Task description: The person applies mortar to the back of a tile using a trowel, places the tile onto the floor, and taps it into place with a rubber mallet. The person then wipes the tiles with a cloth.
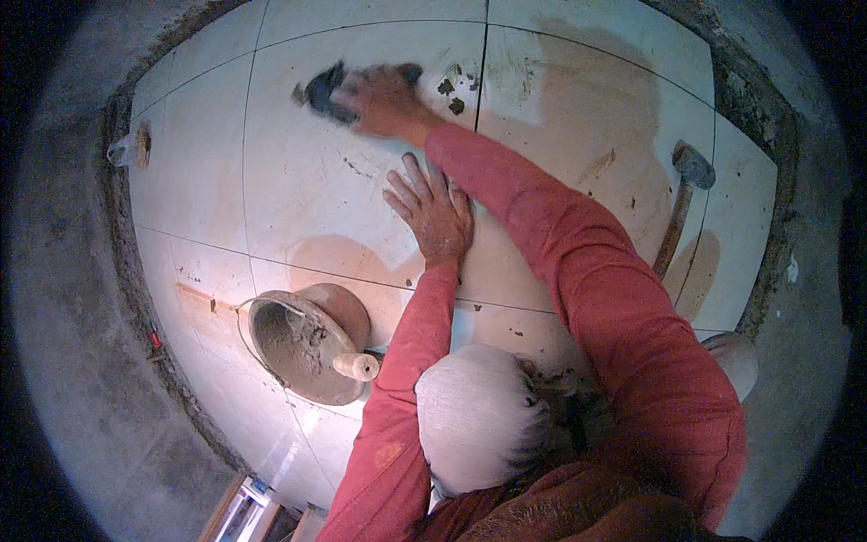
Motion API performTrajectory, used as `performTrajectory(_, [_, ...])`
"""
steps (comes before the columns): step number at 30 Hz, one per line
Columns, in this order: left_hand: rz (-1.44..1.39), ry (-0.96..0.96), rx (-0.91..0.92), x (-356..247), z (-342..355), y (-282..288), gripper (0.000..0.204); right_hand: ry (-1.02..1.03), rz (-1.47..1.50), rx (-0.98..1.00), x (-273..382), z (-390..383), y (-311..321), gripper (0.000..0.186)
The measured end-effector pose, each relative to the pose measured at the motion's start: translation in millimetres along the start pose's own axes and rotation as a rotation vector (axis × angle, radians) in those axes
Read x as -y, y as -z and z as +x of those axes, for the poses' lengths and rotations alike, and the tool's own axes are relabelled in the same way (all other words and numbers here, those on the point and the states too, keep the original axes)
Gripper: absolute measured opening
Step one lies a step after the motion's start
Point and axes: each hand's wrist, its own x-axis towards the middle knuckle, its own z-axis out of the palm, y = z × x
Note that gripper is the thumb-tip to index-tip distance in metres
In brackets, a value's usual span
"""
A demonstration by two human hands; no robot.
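Note:
My right hand [384, 101] reaches far across the pale floor tiles [316, 185], its fingers closed over a dark cloth-like wad [327, 93] pressed to the surface. Motion smears both, so the wad's exact kind is unclear. Beneath my right forearm, my left hand [435, 221] lies flat on a tile with fingers spread, holding nothing. Dark crumbs of mortar [456, 106] sit beside a tile joint, just right of my right hand. Brownish smears and damp-looking patches mark several tiles.
A bucket [359, 312] of grey mortar stands at lower left, a wooden tool handle [357, 366] sticking out over its rim. A hammer [694, 167] lies on the right. Farther left are a clear plastic bag [126, 149] and a wooden strip [203, 301]. Rough concrete [68, 271] borders the tiles.

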Motion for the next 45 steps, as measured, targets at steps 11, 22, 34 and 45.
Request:
performTrajectory(11, [-0.065,-0.009,-0.108,-4,1,2,0.065,-0.316,-0.027,-0.109,-257,55,109,0.034])
performTrajectory(22, [-0.119,0.001,-0.092,-2,0,3,0.062,-0.286,-0.154,0.102,-223,-48,93,0.053])
performTrajectory(34, [-0.499,0.079,-0.213,3,1,5,0.074,-0.220,0.117,-0.118,44,-54,25,0.050])
performTrajectory(45, [-0.338,0.063,-0.261,3,2,-2,0.066,-0.896,-0.600,-0.078,-379,-306,199,0.063])
